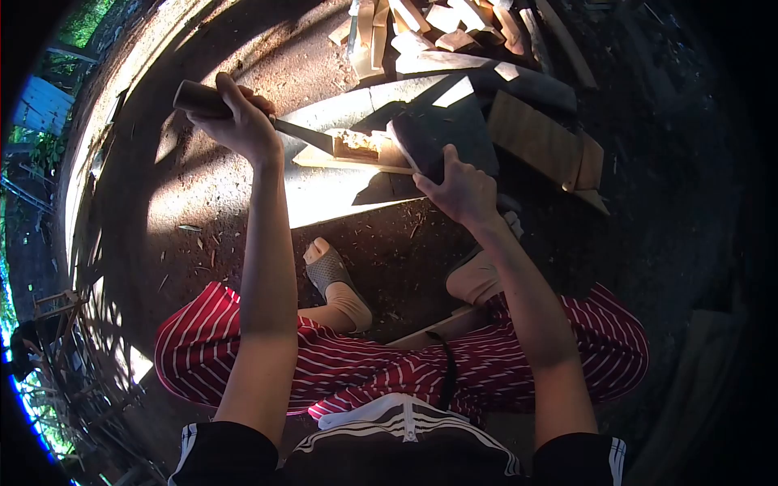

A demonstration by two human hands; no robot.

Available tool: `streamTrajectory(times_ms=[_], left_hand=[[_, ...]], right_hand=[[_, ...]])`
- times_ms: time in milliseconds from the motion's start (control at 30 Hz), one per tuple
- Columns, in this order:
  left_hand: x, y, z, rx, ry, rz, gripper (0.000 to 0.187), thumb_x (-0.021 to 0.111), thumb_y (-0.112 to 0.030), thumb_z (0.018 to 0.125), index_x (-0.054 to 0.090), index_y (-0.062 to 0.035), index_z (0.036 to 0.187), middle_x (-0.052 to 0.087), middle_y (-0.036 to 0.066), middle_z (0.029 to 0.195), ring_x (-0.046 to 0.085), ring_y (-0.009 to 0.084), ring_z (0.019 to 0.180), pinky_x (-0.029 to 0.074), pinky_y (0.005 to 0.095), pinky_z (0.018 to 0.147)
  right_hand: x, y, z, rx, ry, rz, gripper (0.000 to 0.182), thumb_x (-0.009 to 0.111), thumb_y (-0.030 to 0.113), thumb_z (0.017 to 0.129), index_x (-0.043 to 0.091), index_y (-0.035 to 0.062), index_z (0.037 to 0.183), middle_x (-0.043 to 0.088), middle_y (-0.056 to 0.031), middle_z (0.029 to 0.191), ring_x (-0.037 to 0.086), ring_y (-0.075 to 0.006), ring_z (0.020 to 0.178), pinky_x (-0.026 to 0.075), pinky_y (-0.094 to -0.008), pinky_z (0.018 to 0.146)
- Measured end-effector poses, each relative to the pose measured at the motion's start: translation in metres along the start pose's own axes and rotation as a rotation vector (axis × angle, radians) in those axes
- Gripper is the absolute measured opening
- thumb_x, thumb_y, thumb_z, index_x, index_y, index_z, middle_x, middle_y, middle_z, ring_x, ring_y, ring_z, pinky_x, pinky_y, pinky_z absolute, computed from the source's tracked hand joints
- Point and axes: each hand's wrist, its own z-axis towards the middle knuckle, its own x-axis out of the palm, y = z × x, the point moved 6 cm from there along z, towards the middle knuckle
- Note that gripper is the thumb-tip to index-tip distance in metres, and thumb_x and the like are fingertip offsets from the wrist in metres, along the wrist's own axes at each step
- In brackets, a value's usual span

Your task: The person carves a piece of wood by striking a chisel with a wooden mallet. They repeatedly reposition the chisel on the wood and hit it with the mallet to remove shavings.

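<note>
- L hand [243, 125] – clenched round the handle of the chisel [301, 135], blade tip at the L end of the notched wood piece [356, 147], pale chips in its cut.
- R hand [463, 188] – grasping the dark wooden mallet [421, 146], held by the piece's R end; can't tell if touching.
- Wood piece lies on L half of the flat board [324, 194].
- Offcuts [454, 24] heaped past board's far edge; brown plank [535, 138] off its R edge.

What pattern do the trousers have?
Thin white stripes on red; the trousers show best in the head view.
</note>
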Motion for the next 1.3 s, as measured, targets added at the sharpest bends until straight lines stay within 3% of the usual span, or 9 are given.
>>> streamTrajectory(times_ms=[67,767,900,967,1033,1133,1300], left_hand=[[0.008,-0.003,-0.006,0.022,0.01,-0.019,0.037,0.061,-0.024,0.093,0.03,-0.0095,0.107,0.045,0.002,0.053,0.047,0.0099,0.039,0.036,0.0239,0.033],[0.027,0.009,-0.012,-0.017,0.114,-0.142,0.032,0.063,-0.026,0.091,0.037,-0.0093,0.096,0.045,0.0,0.051,0.042,0.0077,0.036,0.031,0.0237,0.031],[0.033,0.007,-0.015,-0.03,0.154,-0.143,0.03,0.065,-0.018,0.09,0.036,-0.009,0.095,0.044,0.001,0.05,0.041,0.0082,0.035,0.031,0.0246,0.031],[0.028,0.015,-0.014,0.037,0.102,-0.078,0.029,0.065,-0.009,0.088,0.037,-0.0088,0.093,0.047,0.002,0.053,0.042,0.0086,0.035,0.033,0.0237,0.03],[0.023,0.017,-0.011,0.091,0.116,0.039,0.029,0.069,-0.008,0.084,0.043,-0.0059,0.096,0.054,0.006,0.069,0.053,0.0092,0.044,0.047,0.0213,0.035],[0.026,0.014,-0.024,-0.025,0.128,-0.078,0.027,0.069,-0.007,0.084,0.044,-0.0062,0.094,0.054,0.005,0.071,0.055,0.0095,0.048,0.046,0.0209,0.039],[0.018,0.025,-0.025,0.072,0.106,0.015,0.026,0.069,-0.007,0.084,0.047,-0.0047,0.097,0.055,0.003,0.075,0.055,0.0083,0.054,0.046,0.0214,0.046]], right_hand=[[0.0,0.0,0.001,0.017,0.012,-0.003,0.06,0.061,0.055,0.079,0.051,0.002,0.107,0.068,-0.0215,0.075,0.07,-0.0368,0.075,0.055,-0.0458,0.066],[0.004,-0.001,-0.001,0.044,0.028,0.055,0.059,0.061,0.056,0.08,0.048,0.0026,0.103,0.068,-0.0224,0.079,0.069,-0.0389,0.077,0.055,-0.0469,0.065],[0.004,0.0,-0.002,0.043,0.025,0.053,0.059,0.061,0.056,0.08,0.048,0.0032,0.102,0.068,-0.0224,0.079,0.069,-0.0391,0.077,0.055,-0.047,0.066],[0.003,0.001,-0.002,0.026,0.015,0.043,0.059,0.061,0.056,0.08,0.048,0.0035,0.102,0.068,-0.0224,0.079,0.069,-0.039,0.077,0.055,-0.0472,0.066],[0.003,0.001,-0.002,0.017,-0.007,0.026,0.059,0.061,0.056,0.08,0.048,0.0038,0.102,0.068,-0.0224,0.079,0.069,-0.039,0.077,0.055,-0.0473,0.066],[0.001,0.0,-0.002,0.01,-0.018,0.025,0.058,0.062,0.056,0.08,0.048,0.0041,0.102,0.068,-0.0225,0.079,0.069,-0.0388,0.077,0.055,-0.047,0.066],[0.001,0.003,0.0,0.016,-0.003,-0.01,0.058,0.061,0.056,0.08,0.048,0.0044,0.103,0.068,-0.0221,0.079,0.069,-0.0384,0.077,0.055,-0.046,0.067]])
